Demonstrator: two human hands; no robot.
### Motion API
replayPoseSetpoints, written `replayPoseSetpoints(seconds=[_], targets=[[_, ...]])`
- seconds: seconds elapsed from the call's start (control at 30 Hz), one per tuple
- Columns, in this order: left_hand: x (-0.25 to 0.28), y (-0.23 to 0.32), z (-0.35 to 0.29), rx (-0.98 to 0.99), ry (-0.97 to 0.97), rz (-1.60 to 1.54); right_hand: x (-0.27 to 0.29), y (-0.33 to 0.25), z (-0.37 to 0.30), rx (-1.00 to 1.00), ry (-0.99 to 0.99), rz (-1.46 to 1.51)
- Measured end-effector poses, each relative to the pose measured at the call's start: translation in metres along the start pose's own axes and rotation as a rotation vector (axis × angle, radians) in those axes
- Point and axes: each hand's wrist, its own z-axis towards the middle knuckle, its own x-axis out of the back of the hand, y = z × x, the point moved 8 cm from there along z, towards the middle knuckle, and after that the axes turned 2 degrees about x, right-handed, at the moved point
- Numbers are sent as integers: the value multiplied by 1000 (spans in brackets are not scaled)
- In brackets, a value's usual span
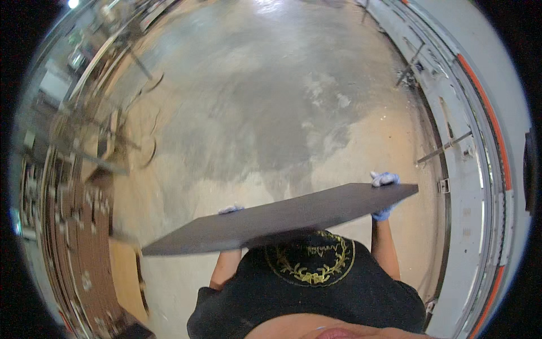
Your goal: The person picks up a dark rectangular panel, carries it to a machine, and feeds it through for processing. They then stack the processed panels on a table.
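Note:
A long dark brown panel is held across the front of my body, its right end higher in the picture than its left. My gloved left hand grips its far edge left of the middle; only the fingertips show over the edge. Near the right end my right hand, in a white and blue glove, is closed round the panel, with fingers over the far edge and the rest of the glove below. Both forearms come up from a black shirt with a gold emblem, and the panel hides most of the left hand.
A tall stack of brown boards stands along the left, blurred. Metal frames and curved cables lie beyond it. On the right runs a long grey machine with an orange strip and bars jutting out. The concrete floor stretches ahead.

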Motion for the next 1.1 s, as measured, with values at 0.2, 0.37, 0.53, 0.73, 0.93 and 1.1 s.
replayPoseSetpoints(seconds=[0.2,0.37,0.53,0.73,0.93,1.1], targets=[[-40,-24,191,194,15,-286,18,23,70,-13,205,216],[-43,-66,411,178,232,-324,19,115,248,56,255,55],[50,-80,475,-115,841,-250,-27,182,418,-119,84,-5],[65,-95,602,-132,940,-290,-63,329,586,-299,-2,-34],[57,-83,800,-174,908,-261,-117,456,760,-278,-78,-46],[22,-75,1002,-119,851,-257,-59,524,864,-317,344,-185]])
